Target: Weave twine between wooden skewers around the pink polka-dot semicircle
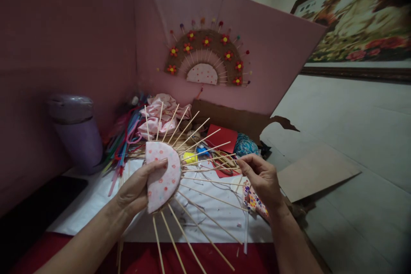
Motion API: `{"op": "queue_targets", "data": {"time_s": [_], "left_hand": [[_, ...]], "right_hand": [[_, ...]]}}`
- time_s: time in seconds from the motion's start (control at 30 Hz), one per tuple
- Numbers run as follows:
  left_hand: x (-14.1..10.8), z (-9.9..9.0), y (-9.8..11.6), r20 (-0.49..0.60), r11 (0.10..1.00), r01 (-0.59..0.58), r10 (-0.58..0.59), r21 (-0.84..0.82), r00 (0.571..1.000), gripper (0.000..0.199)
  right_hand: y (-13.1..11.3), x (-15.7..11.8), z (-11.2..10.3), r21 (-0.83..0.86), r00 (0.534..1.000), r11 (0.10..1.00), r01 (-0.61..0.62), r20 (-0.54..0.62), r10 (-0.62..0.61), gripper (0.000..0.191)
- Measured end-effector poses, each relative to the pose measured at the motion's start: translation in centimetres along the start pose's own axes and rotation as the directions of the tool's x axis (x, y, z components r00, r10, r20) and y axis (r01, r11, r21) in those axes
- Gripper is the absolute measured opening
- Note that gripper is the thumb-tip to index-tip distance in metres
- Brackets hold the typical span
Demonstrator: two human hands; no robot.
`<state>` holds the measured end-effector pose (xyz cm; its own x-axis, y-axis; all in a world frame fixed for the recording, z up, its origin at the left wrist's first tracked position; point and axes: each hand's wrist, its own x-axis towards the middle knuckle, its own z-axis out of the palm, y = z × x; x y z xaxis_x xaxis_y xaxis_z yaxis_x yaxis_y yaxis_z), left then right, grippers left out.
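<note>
My left hand [138,184] is closed on a half-circle [165,190] covered in white cloth with pinkish-red spots, its thumb lying across the front. Thin wooden sticks [199,140] fan out like rays from its curved edge. The straight edge faces left. At the right, my right hand [260,175] pinches with thumb and fingertips at the outer end of one of these sticks. Just behind that hand lies a piece of flowered cloth [253,201]. The fingers of my left hand behind the half-circle are hidden.
A finished-looking fan decoration [205,40] with red flowers hangs on the pink board [272,51]. On the white sheet [93,209] are colourful pipe cleaners [123,145], crumpled pink cloth [157,115], red paper [223,137], blue yarn [247,144] and scissors [226,160]. A purple container [77,137] stands left.
</note>
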<state>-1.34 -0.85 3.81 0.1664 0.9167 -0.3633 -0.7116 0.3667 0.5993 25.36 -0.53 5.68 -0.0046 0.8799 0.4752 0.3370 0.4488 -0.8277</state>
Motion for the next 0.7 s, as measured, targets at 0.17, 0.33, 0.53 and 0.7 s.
{"op": "queue_targets", "data": {"time_s": [0.17,0.33,0.53,0.7], "left_hand": [[-0.3,0.1,0.1,-0.022,0.999,-0.010,0.011,0.033,1.000,0.011],[-0.4,-0.1,-0.2,-0.010,0.989,-0.069,0.071,0.131,0.997,0.014],[-0.2,-0.4,-0.4,0.032,0.979,-0.089,0.084,0.186,0.996,0.027],[-0.2,-0.5,-0.4,0.021,0.983,-0.077,0.075,0.168,0.997,0.026]], "right_hand": [[0.3,0.2,0.1,0.094,0.999,0.995,-0.035,-0.006,0.036,0.012],[-0.2,0.1,0.3,-0.081,0.996,0.995,0.060,-0.061,-0.065,0.010],[-2.3,-0.3,1.0,-0.220,0.995,0.973,0.063,-0.060,-0.078,0.013],[-2.8,-0.2,0.8,-0.227,0.997,0.974,0.003,-0.078,-0.021,0.015]]}}
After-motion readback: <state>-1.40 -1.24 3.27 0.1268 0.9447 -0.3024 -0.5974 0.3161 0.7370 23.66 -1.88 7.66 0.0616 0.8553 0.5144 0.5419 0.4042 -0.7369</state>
